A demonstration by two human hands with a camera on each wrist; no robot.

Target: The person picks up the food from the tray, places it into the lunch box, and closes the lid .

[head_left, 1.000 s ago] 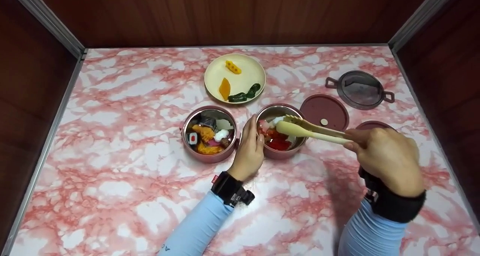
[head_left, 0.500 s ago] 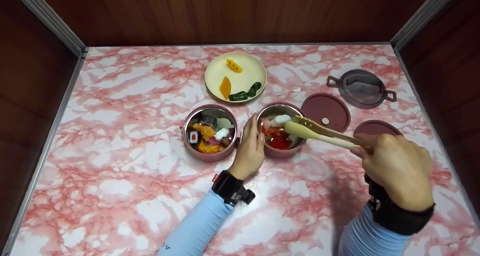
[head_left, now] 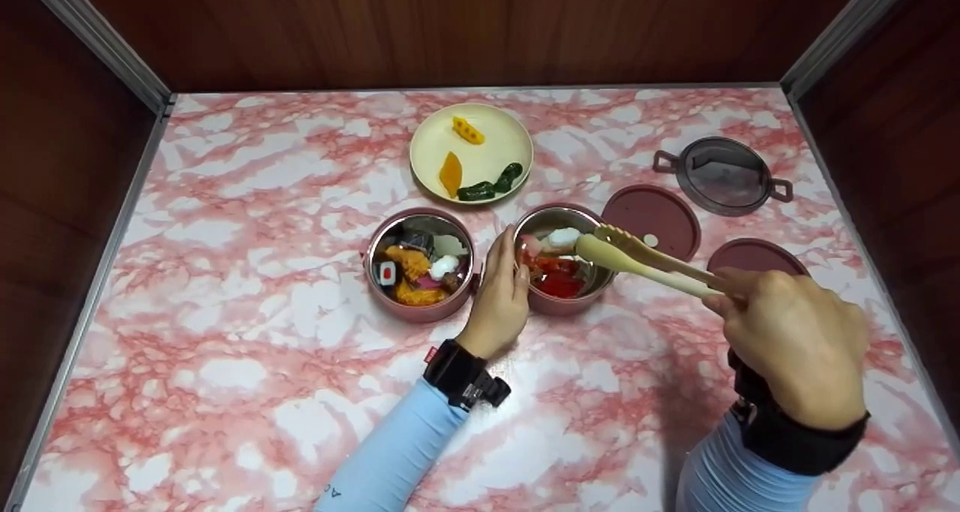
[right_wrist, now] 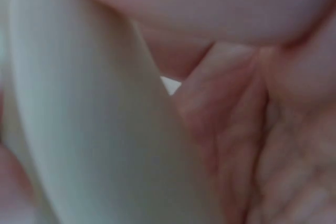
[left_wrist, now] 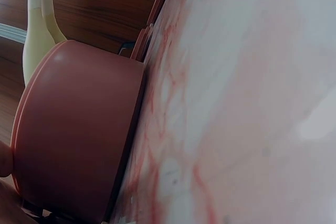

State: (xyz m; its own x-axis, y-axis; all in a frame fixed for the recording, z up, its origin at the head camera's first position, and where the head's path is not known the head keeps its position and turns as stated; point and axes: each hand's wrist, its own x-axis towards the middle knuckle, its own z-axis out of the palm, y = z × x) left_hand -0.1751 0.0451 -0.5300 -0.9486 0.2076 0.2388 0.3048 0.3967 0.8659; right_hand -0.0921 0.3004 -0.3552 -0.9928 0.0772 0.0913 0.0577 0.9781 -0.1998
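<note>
My right hand (head_left: 795, 343) grips a pair of pale yellow tongs (head_left: 660, 272), whose tips are over the right edge of the right pink container (head_left: 566, 306) with nothing visible between them. In the right wrist view a tong handle (right_wrist: 100, 103) lies against the palm. My left hand (head_left: 495, 313) rests with fairly straight fingers against that container's left side. Inside it are a white piece (head_left: 562, 238), red pieces (head_left: 559, 283) and a pink piece. In the left wrist view the container wall (left_wrist: 79, 129) fills the left part.
To the left stands another pink container (head_left: 420, 314) holding several food pieces. Behind is a cream plate (head_left: 487, 148) with yellow, orange and dark green pieces. At right lie two maroon lids (head_left: 637, 215) and a grey see-through lid (head_left: 724, 178) with handles.
The tongs have drawn back to the right and opened off the white piece, which now lies in the right container. The left hand stays against that container.
</note>
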